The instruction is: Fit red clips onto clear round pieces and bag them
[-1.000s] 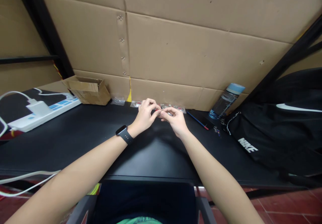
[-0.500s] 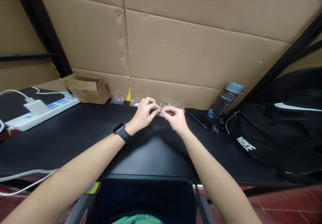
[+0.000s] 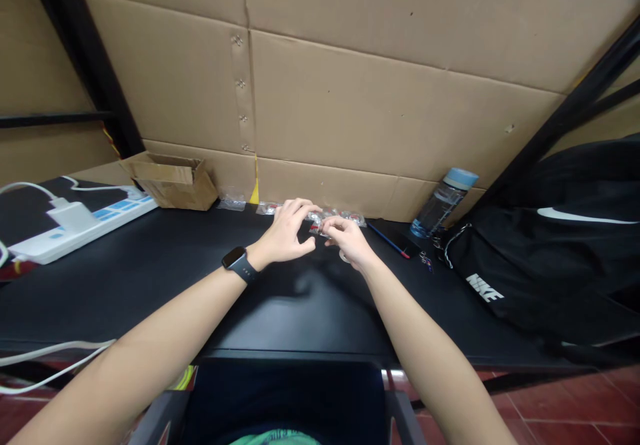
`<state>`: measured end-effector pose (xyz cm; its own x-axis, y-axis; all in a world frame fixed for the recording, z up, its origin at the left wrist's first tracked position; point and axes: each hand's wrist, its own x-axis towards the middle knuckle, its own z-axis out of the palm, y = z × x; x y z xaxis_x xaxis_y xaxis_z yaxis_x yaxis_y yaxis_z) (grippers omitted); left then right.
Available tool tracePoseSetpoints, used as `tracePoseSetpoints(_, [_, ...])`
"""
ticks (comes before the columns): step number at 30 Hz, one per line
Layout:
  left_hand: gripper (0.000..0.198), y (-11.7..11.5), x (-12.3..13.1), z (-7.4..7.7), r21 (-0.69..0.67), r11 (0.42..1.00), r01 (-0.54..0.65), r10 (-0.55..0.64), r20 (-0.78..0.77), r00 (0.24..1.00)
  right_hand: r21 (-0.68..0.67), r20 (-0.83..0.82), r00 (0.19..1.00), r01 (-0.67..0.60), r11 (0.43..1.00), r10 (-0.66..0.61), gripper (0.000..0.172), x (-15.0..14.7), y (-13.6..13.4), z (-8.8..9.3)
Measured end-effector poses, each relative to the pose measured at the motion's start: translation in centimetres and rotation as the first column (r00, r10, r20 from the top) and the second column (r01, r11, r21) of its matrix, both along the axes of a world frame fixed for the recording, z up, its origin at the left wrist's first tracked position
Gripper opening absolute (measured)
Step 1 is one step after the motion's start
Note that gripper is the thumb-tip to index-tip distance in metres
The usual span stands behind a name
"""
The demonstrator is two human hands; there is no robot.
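Observation:
My left hand [image 3: 287, 233] and my right hand [image 3: 349, 239] meet over the far middle of the black desk [image 3: 150, 278]. Between the fingertips is a small clear packet with a red part [image 3: 317, 227]. My right hand pinches it with curled fingers. My left hand's fingers are loosely stretched toward it and touch it. A black smartwatch [image 3: 236, 264] sits on my left wrist. More small clear packets [image 3: 350, 217] lie in a row along the cardboard wall just behind my hands.
A small open cardboard box [image 3: 173, 181] and a white power strip [image 3: 75, 221] with a charger are at the left. A blue pen [image 3: 387, 239], a water bottle [image 3: 439, 201] and a black sports bag [image 3: 550, 258] are at the right. Cardboard sheets [image 3: 380, 98] back the desk.
My left hand's fingers have loosened and stretched out from their pinch. Both hands have stayed at the same spot by the packets.

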<state>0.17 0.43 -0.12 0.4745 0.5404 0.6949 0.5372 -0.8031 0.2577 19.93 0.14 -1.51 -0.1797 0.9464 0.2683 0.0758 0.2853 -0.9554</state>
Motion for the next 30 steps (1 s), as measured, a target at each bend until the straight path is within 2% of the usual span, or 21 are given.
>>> tracePoseSetpoints(2, [0.063, 0.1, -0.2, 0.1, -0.008, 1.0, 0.006, -0.007, -0.026, 1.0, -0.014, 0.001, 1.0, 0.001, 1.0, -0.001, 0.014, 0.1, 0.0, 0.0])
tracePoseSetpoints(5, [0.052, 0.5, -0.2, -0.4, -0.03, 0.999, 0.012, -0.014, -0.057, 0.998, 0.001, 0.038, 0.999, 0.019, 1.0, -0.019, 0.012, 0.1, 0.1, 0.1])
tracePoseSetpoints(9, [0.032, 1.0, -0.1, -1.2, -0.066, 0.997, 0.035, -0.043, -0.123, 0.992, 0.091, 0.107, 0.992, 0.054, 0.994, -0.063, 0.01, 0.2, 0.4, 0.0])
tracePoseSetpoints(14, [0.03, 1.4, -0.2, -1.4, -0.158, 0.986, 0.06, -0.086, -0.165, 0.983, 0.24, 0.231, 0.968, 0.046, 0.97, -0.103, 0.01, 0.7, 1.0, -0.6])
tracePoseSetpoints(21, [0.029, 1.8, 0.0, -2.0, -0.181, 0.983, 0.0, -0.037, -0.197, 0.98, 0.251, 0.321, 0.94, 0.037, 0.967, -0.119, 0.008, 0.8, 1.0, -0.6])
tracePoseSetpoints(23, [0.032, 2.1, -0.4, -1.8, -0.196, 0.98, 0.02, -0.064, -0.218, 0.974, 0.26, 0.422, 0.897, 0.016, 0.965, -0.129, 0.008, 1.0, 0.8, -0.5])
tracePoseSetpoints(26, [0.032, 2.8, -1.7, -1.6, -0.287, 0.957, 0.031, -0.118, -0.29, 0.95, 0.297, 0.596, 0.784, -0.016, 0.955, -0.172, 0.007, 1.3, 0.8, -0.6])
tracePoseSetpoints(28, [0.028, 3.5, -2.8, -1.5, -0.351, 0.936, 0.021, -0.159, -0.367, 0.916, 0.297, 0.678, 0.713, -0.042, 0.954, -0.18, 0.009, 1.5, 0.8, -0.6])
tracePoseSetpoints(30, [0.032, 4.1, -3.8, -1.4, -0.389, 0.921, 0.026, -0.205, -0.425, 0.882, 0.272, 0.731, 0.664, -0.074, 0.959, -0.156, 0.009, 1.9, 0.8, -0.6])
